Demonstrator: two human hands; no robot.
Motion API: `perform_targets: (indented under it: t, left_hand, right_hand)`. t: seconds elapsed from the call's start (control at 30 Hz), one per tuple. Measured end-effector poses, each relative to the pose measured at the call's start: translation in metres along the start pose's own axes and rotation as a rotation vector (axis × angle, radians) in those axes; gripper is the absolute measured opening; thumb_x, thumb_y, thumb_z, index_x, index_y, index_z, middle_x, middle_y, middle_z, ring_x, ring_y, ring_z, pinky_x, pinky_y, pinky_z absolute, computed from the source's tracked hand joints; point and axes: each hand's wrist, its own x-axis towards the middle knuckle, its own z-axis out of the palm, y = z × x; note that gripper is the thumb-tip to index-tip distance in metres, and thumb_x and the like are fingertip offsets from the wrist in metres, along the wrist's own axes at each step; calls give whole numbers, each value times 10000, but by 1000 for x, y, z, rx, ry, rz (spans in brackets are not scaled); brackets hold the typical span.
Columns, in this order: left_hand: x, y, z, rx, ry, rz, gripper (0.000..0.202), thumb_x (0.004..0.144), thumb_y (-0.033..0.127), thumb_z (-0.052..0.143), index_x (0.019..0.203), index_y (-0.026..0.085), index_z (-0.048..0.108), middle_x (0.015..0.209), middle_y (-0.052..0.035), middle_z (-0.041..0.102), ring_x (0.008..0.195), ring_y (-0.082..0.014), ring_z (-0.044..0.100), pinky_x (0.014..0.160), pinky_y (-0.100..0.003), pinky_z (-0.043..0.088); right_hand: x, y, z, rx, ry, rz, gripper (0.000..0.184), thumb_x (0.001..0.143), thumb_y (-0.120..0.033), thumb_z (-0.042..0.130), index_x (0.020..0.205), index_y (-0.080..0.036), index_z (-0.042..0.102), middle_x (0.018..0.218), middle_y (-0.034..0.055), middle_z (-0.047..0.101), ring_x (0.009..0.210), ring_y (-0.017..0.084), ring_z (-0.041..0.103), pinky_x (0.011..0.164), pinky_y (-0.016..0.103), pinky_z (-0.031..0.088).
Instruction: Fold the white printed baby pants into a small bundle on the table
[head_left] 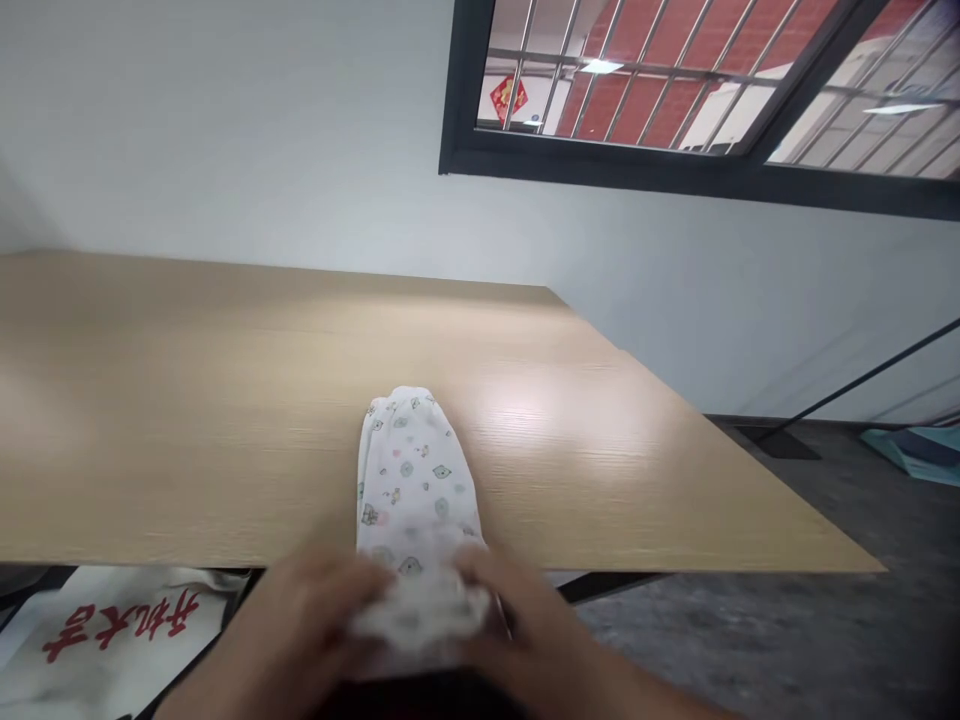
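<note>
A white cloth garment with small animal and leaf prints lies lengthwise on the table, looking like folded baby pants. Its far end is narrow and gathered, while its near end is bunched and blurred past the table's front edge. My left hand grips the near end from the left, fingers closed on the fabric. On the other side my right hand pinches the same bunched end. Motion smears both hands, and the cloth partly hides the fingertips.
The light wooden table runs back to a white wall with a barred window. Below its front edge at left is a white bag with red characters. A thin black pole leans at right over the grey floor.
</note>
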Motion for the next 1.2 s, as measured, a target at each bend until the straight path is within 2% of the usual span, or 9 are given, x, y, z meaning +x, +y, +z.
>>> perform_targets:
  t: [0.13, 0.27, 0.37, 0.5, 0.63, 0.83, 0.97, 1.1, 1.2]
  left_hand:
    - [93, -24, -29, 123, 91, -165, 201, 800, 298, 475, 875, 227, 648, 885, -5, 666, 800, -179, 600, 672, -255, 433]
    - [158, -60, -37, 289, 63, -233, 294, 824, 318, 441, 982, 167, 638, 987, -87, 638, 917, -230, 584, 766, -320, 456]
    - [148, -67, -23, 260, 172, -122, 397, 877, 304, 376, 1200, 131, 527, 1271, -117, 514, 1195, -236, 444, 1002, -384, 348]
    - [117, -47, 6, -3, -37, 211, 462, 958, 316, 135, 1338, 248, 390, 1340, 11, 479, 1253, -122, 401, 1062, -294, 289]
    - [146, -45, 21, 224, -242, 439, 445, 965, 276, 153, 1261, 294, 486, 1338, 48, 479, 1312, -139, 313, 1110, -355, 145]
    - [221, -90, 0, 616, 63, 288, 435, 939, 315, 280, 1359, 241, 367, 1451, -39, 303, 1367, -240, 174, 1098, -509, 2]
    - [190, -83, -16, 561, 169, 254, 463, 916, 196, 259, 1369, 197, 353, 1466, -32, 266, 1364, -211, 193, 1115, -460, 61]
    - [104, -59, -20, 192, -127, -9, 400, 889, 333, 389, 1276, 293, 480, 1351, -8, 463, 1217, -197, 460, 1003, -374, 371]
    - [46, -51, -12, 49, -250, -45, 659, 721, 353, 648, 1326, 362, 387, 1426, 3, 344, 1312, -244, 322, 1048, -447, 300]
  right_hand:
    - [88, 12, -40, -56, 210, 213, 269, 775, -394, 500, 826, -139, 567, 773, 9, 579, 656, 72, 484, 562, 178, 354]
    - [151, 40, -65, -332, 321, 190, 264, 786, -307, 478, 955, -121, 556, 946, 55, 577, 787, 119, 517, 695, 245, 425]
    - [139, 47, -61, -571, 327, -162, 283, 812, -217, 411, 1047, -131, 543, 1079, 81, 555, 1002, 145, 504, 901, 304, 419]
    - [90, 43, -39, -645, -163, -519, 341, 861, -245, 344, 1103, -166, 570, 1155, 47, 563, 1113, 128, 485, 1020, 298, 371]
    - [65, 40, -23, -722, -379, -457, 509, 898, -363, 300, 1371, -178, 336, 1394, 39, 343, 1336, 154, 264, 1150, 361, 165]
    - [58, 31, -27, -642, -495, -352, 497, 926, -378, 229, 1410, -269, 206, 1422, -18, 280, 1370, 83, 174, 1170, 353, 46]
    - [60, 28, -43, -617, -457, -250, 534, 900, -447, 300, 1406, -297, 219, 1438, -20, 248, 1389, 151, 119, 1149, 459, -73]
    - [54, 39, -54, -669, -364, -221, 806, 727, -634, 506, 1403, -280, 246, 1468, 6, 164, 1393, 255, 19, 1149, 501, 56]
    - [41, 48, -53, -610, -358, -303, 830, 686, -551, 611, 1376, -196, 318, 1427, 62, 277, 1378, 205, 147, 1159, 396, 184]
